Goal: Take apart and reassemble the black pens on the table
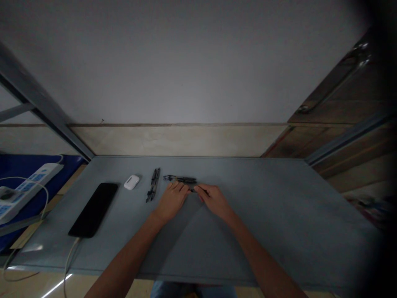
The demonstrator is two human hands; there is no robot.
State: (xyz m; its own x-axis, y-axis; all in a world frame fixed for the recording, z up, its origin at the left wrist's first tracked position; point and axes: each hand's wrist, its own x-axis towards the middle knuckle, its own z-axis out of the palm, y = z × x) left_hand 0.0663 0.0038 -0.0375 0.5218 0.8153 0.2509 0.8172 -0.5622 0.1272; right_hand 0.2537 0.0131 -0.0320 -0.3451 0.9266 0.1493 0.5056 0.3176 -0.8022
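My left hand point(175, 199) and my right hand point(214, 198) meet over the middle of the grey table. Between their fingertips shows a short stretch of a dark pen point(192, 190), gripped from both sides; the fingers hide most of it. Just beyond my knuckles lie several dark pens point(186, 180), side by side and roughly level with the table's back edge. Left of my left hand rests another small group of dark pens point(153, 184), pointing away from me.
A white earbud case point(132, 182) and a black phone point(94, 210) with a cable point(68, 258) plugged in lie on the left of the table point(279, 223). A white power strip point(29, 188) sits beyond its left side. Metal posts flank the table; a wall stands behind.
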